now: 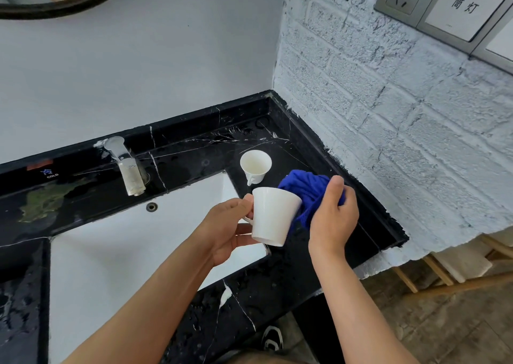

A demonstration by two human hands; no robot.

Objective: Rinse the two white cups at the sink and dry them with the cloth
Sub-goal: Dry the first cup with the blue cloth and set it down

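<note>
My left hand [224, 225] grips a white cup [273, 216] by its handle, tipped on its side with the mouth facing right, above the right edge of the sink. My right hand [334, 213] holds a bunched blue cloth [308, 189] pressed into the mouth of that cup. A second white cup [255, 166] stands upright on the black counter just behind, its handle toward me and its inside bare.
The white sink basin [111, 252] lies to the left, with a chrome tap [127, 166] behind it. The wet black marble counter [277, 286] ends at a white brick wall [402, 141] on the right. A wooden stool [458, 269] stands past the counter's end.
</note>
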